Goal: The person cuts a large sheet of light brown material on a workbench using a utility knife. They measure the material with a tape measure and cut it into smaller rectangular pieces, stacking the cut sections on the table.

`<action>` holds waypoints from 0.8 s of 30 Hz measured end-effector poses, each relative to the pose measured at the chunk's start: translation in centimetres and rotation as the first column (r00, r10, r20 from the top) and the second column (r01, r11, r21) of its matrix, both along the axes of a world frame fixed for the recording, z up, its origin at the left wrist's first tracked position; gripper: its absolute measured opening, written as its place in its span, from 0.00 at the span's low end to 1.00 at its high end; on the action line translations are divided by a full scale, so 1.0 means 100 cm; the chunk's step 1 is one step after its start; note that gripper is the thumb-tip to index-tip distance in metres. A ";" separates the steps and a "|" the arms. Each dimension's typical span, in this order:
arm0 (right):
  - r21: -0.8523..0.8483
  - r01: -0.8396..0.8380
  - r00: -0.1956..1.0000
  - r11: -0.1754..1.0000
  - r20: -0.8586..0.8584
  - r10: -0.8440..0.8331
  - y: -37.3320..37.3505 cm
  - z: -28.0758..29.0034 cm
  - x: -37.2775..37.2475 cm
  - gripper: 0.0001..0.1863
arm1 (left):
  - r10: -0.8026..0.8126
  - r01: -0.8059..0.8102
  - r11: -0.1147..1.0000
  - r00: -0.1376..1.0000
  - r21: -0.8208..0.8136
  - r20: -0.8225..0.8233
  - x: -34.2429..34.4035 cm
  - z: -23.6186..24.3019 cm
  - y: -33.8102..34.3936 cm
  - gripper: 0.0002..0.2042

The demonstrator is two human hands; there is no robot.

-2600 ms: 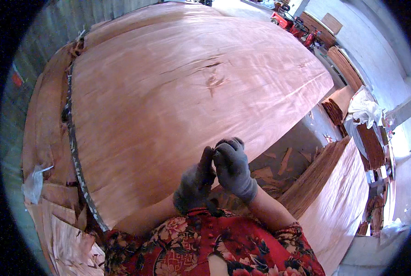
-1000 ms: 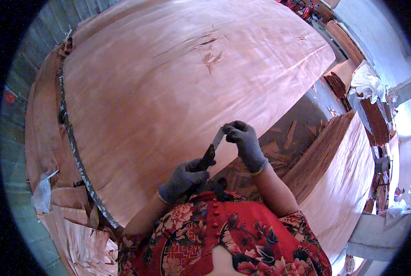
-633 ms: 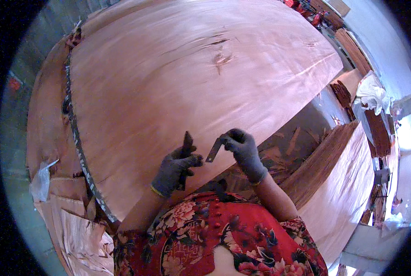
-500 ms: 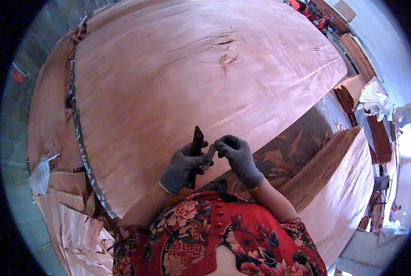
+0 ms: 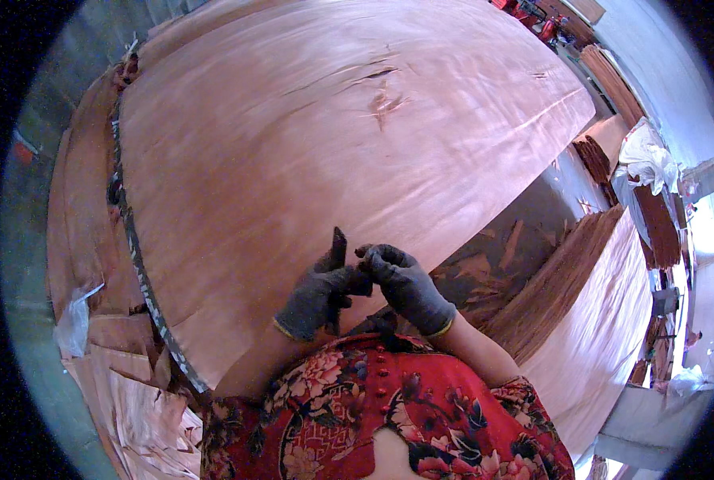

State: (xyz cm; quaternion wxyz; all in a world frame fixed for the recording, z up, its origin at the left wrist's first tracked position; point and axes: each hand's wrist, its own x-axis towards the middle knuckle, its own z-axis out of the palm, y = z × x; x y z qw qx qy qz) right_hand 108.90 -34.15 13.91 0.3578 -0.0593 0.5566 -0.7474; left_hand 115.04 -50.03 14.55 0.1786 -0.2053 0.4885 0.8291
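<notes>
Both my hands wear grey gloves, above the near part of a large reddish wood veneer sheet. Fingers of my left hand wrap a narrow dark tool, held upright with its tip above the glove. My right hand is closed in a pinch beside it, fingertips close against the left fingers; whatever is between them is hidden.
Torn veneer and a plastic bag lie at left, beside a speckled dark strip. A veneer stack stands at right, with scraps under the sheet's edge. Further stacks, white sheeting and red vehicles are beyond.
The thin metal strip seen in my right fingers earlier is now hidden. That hand has moved leftward, closer to my left hand, which still grips the dark tool.
</notes>
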 end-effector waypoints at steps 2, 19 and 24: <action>0.037 0.005 0.997 0.999 -0.079 -0.002 0.002 0.007 -0.003 0.15 | 0.104 -0.098 0.992 0.992 -0.079 0.070 0.004 0.006 -0.008 0.18; 0.074 -0.240 0.970 0.968 -0.028 0.242 0.018 0.035 -0.004 0.09 | -0.363 0.372 0.926 0.924 -0.069 0.115 0.027 0.042 -0.031 0.16; 0.163 -0.279 0.960 0.946 0.076 0.270 0.017 0.054 -0.006 0.11 | -0.332 0.349 0.932 0.931 -0.100 0.154 0.026 0.041 -0.028 0.17</action>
